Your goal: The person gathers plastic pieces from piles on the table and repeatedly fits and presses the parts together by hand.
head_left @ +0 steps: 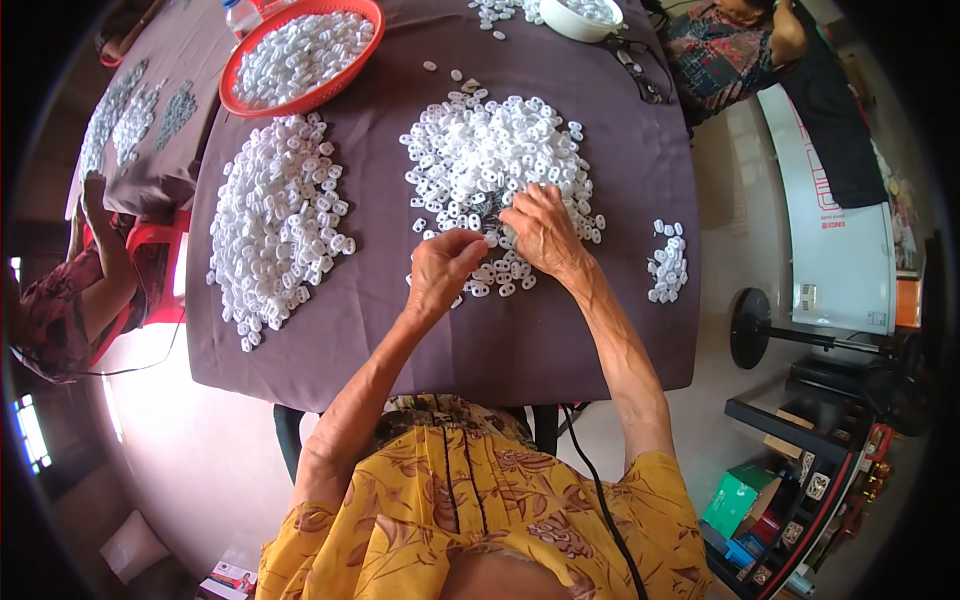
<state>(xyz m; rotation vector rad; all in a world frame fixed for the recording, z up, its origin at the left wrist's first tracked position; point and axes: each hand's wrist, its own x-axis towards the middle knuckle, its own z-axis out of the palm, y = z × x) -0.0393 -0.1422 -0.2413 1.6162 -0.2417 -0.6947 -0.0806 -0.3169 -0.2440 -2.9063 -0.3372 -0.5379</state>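
Observation:
Just in front of me on the cloth-covered table, both hands work at the near side of a pile of small white oval plastic pieces (500, 140), each with two holes. My left hand (440, 272) is closed in a pinch on a white plastic piece (491, 240) at its fingertips. Close beside it, my right hand (545, 232) is curled with its fingers together; what it holds, if anything, is hidden. Some small dark grey bits (488, 206) lie among the white pieces by the right fingertips, too small to make out.
A longer heap of the same pieces (270, 220) lies at the left, a small group (667, 265) at the right. Farther back stand a red basket (372, 55) full of them and a white bowl (560, 24). Eyeglasses (640, 68) lie near the right edge. Other people sit left and right.

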